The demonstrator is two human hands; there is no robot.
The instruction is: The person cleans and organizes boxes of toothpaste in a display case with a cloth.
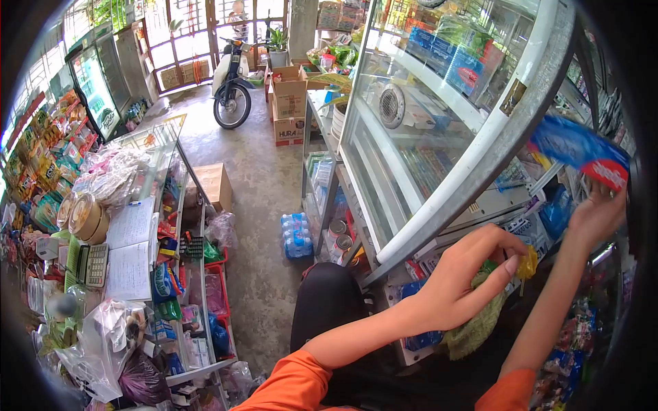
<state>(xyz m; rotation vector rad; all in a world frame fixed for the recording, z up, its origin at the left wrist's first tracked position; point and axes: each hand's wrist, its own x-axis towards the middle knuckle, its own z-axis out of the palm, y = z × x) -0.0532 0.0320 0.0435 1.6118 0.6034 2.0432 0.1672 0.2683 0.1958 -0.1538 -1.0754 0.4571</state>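
My right hand (595,209) is raised at the far right, its fingers closed on the lower end of a blue and red package (579,149) blurred by motion. Nearer the middle, my left hand (469,277) is curled, thumb and fingers drawn together around a bunched green cloth (480,322) that hangs below the palm. A yellow end (526,264) sticks out past the left fingertips. Beside both hands stands a glass display cabinet (456,219) with a white and metal frame. Similar blue and red boxes (449,58) show behind its upper glass.
On the left, a glass counter carries an open notebook (130,250), a calculator (92,266) and plastic bags (103,342). A pack of water bottles (296,235) sits on the floor near my knee (329,301). Cardboard boxes (288,103) and a motorbike (232,85) stand farther back.
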